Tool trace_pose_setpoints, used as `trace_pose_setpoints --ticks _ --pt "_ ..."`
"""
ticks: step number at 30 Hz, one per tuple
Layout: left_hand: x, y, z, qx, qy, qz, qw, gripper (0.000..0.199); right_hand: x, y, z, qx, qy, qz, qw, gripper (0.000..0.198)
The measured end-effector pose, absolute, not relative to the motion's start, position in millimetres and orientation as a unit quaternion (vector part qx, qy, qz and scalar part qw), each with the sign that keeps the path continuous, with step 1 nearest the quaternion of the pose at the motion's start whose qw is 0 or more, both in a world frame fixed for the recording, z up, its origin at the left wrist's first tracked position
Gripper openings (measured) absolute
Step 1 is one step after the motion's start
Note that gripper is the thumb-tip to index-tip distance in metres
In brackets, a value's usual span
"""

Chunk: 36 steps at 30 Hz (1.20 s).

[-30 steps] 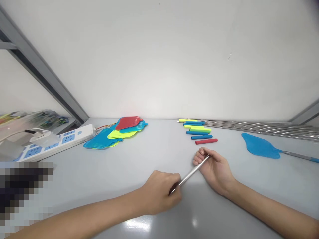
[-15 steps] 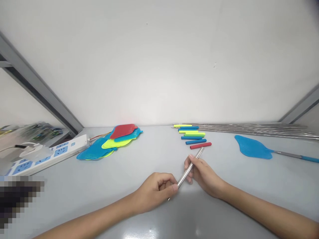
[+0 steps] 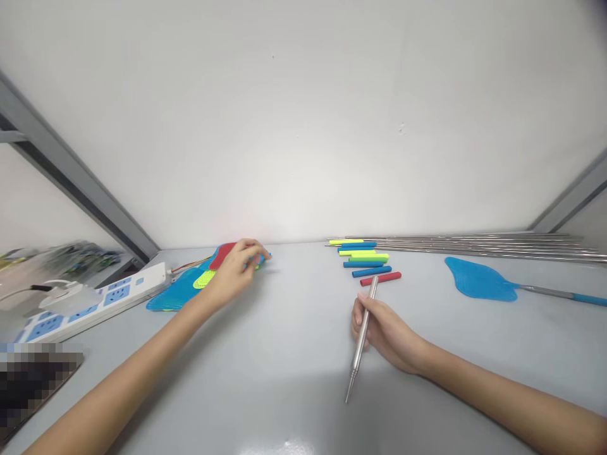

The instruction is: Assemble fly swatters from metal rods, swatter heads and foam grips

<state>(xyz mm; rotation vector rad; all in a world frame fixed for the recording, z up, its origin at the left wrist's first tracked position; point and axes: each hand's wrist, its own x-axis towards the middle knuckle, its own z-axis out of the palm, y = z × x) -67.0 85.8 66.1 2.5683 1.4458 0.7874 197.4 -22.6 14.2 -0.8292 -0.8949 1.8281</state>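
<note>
My right hand (image 3: 386, 332) is closed around a silver telescopic metal rod (image 3: 363, 332), whose thin stepped end slants down toward me. My left hand (image 3: 239, 268) reaches over a pile of fly swatter heads at the back left. Its fingers are bent and apart above the neck end of the red swatter head (image 3: 220, 254); whether they touch it I cannot tell. Beneath lie a yellow swatter head (image 3: 203, 279) and a blue swatter head (image 3: 175, 292), partly hidden by the hand and arm. Just beyond my right hand lies a red sleeve (image 3: 380, 279).
Several blue and yellow-green sleeves (image 3: 368, 258) lie in a row behind the red one. Long thin metal rods (image 3: 474, 245) run along the wall. A blue fly swatter (image 3: 481, 278) lies at right. A white power strip (image 3: 107, 302) with a plug stands at left.
My left hand has let go of the metal rod and moved left and away from me to the swatter heads. The rod, still in my right hand, has swung to a steeper slant.
</note>
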Motion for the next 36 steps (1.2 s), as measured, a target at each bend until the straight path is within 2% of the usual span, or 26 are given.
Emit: trace_pose_setpoints --ticks 4,7,11,20,30,36 --pt "-97 110 55 0.797 0.562 0.220 -0.019 0.034 197 -23 16 -0.344 -0.369 0.734 0.455 0.037" --pt "-113 117 48 0.779 0.594 0.200 -0.021 0.050 197 -24 16 -0.342 -0.369 0.735 0.454 0.037" --pt "-123 121 39 0.745 0.662 0.082 0.017 0.069 198 -24 16 -0.343 -0.370 0.735 0.453 0.038" --pt "-122 122 39 0.768 0.636 0.072 0.003 0.057 198 -25 17 -0.345 -0.370 0.736 0.450 0.036" --pt "-110 111 47 0.760 0.646 0.065 -0.018 0.079 198 -24 17 -0.346 -0.362 0.740 0.450 0.036" --pt "-106 109 39 0.756 0.653 0.027 0.027 0.072 198 -24 17 -0.344 -0.358 0.743 0.449 0.036"
